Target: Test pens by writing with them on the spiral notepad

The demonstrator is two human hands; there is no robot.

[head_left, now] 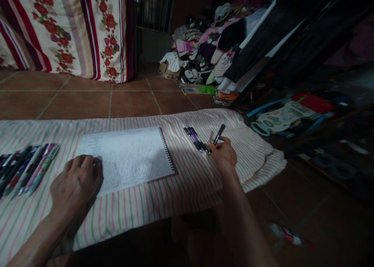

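My right hand (224,154) pinches a dark pen (219,133) that tilts up from the fingers. Just left of that hand lie a few pens (196,139), dark and purple, side by side on the striped cloth (125,208). A spiral notebook (131,158) is open on the cloth, its wire binding on the right and faint writing on the page. At the page's left edge rests my left hand (76,181), its fingers curled; whatever is under them is hidden. A row of several pens and markers (29,169) lies to the left of this hand.
Tiled floor (87,99) runs behind the cloth-covered surface. A flowered curtain (67,33) hangs at the back left. Clothes (210,45) are heaped at the back, and a colourful bag (292,113) is at the right. A red and white item (289,234) lies on the floor.
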